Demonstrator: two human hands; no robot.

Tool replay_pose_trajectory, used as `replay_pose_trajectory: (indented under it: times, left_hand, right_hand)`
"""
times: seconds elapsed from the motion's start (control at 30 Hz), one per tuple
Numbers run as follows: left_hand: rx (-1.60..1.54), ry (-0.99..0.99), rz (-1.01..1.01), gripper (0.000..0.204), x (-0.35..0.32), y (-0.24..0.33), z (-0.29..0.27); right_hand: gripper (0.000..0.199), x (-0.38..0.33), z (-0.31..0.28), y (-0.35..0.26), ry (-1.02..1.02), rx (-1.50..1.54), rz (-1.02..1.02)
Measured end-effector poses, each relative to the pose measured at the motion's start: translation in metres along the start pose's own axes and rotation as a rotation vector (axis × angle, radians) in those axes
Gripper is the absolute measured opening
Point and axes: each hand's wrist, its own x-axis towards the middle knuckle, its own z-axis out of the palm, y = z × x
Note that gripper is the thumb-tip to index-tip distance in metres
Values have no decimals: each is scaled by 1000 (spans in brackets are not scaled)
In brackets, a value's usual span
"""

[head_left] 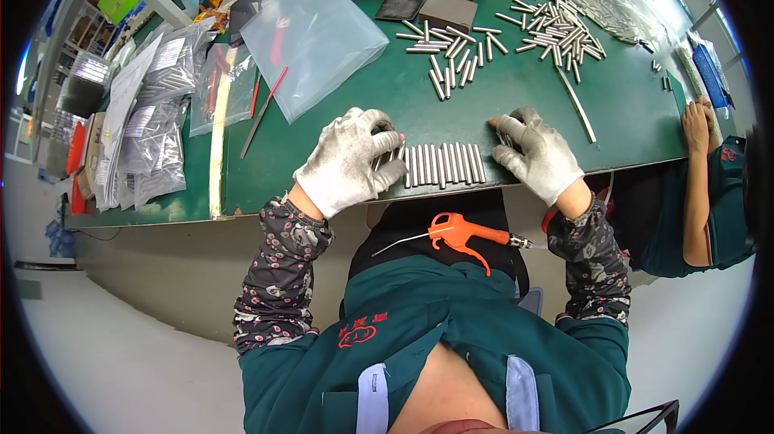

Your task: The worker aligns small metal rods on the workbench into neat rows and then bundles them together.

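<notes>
A row of short steel pins point(443, 165) lies side by side near the table's front edge, between my two gloved hands. My left hand point(351, 161) is curled at the row's left end, its thumb and fingers closed round a few pins that are partly hidden. At the other end, slightly apart from the row, my right hand point(538, 153) has its fingers bent around some pins, mostly covered by the glove. Both white gloves look greyed, and bare fingertips show. Beyond the row lies a loose cluster of pins point(455, 55). An orange air blow gun point(459, 232) rests across my lap.
A bigger pin heap point(564, 35) spreads at the back right, near a flat metal strip point(576, 105). A grey block point(447, 11) and a clear plastic bag point(314, 43) lie farther back. Bagged parts point(157, 139) crowd the left. A co-worker's hand point(698, 123) is at the right edge.
</notes>
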Motion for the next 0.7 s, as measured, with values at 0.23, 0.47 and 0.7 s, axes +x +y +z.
replay_pose_trajectory:
  times: [0.23,0.47,0.7]
  left_hand:
    - [-35,132,38,16,6,2,9]
    - [-186,567,-174,8,9,-12,9]
    - [285,18,-574,35,2,-14,6]
  right_hand:
    - [32,0,1,-2,9,-3,7]
    - [26,-1,5,1,29,9,17]
    - [24,0,9,0,59,1,33]
